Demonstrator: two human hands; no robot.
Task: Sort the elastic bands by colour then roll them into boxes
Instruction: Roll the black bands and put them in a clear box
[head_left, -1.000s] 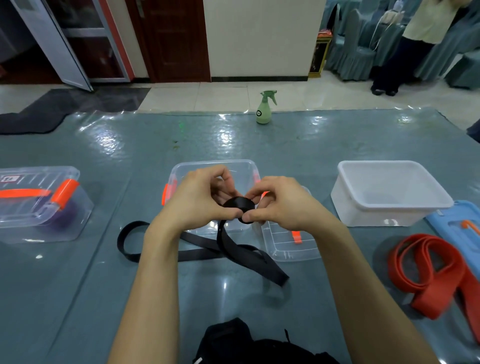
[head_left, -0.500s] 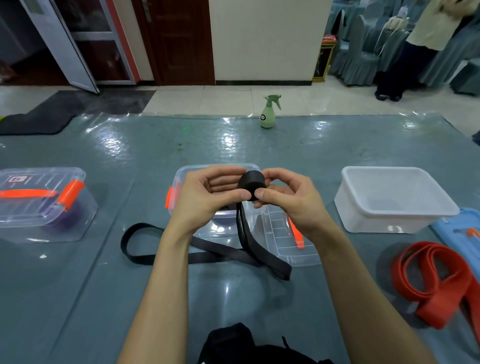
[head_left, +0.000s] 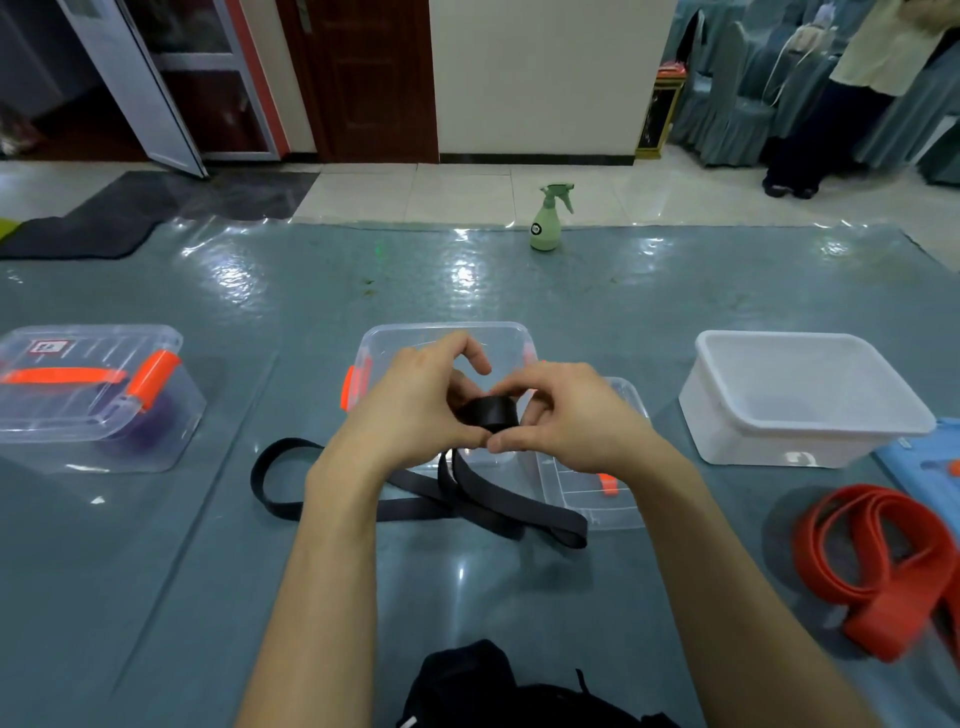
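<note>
- Hands: left hand (head_left: 410, 410) and right hand (head_left: 566, 415) both pinch the rolled end of the black band (head_left: 491, 413), fingers curled.
- Loose tail hangs below hands onto worktop (head_left: 156, 545); clear box (head_left: 447, 332) just behind.

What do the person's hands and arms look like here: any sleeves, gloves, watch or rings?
The left hand and right hand wear no gloves, and no ring shows on the visible fingers. The left forearm and right forearm are uncovered to the frame's bottom edge: no sleeve, watch or bracelet in view.
</note>
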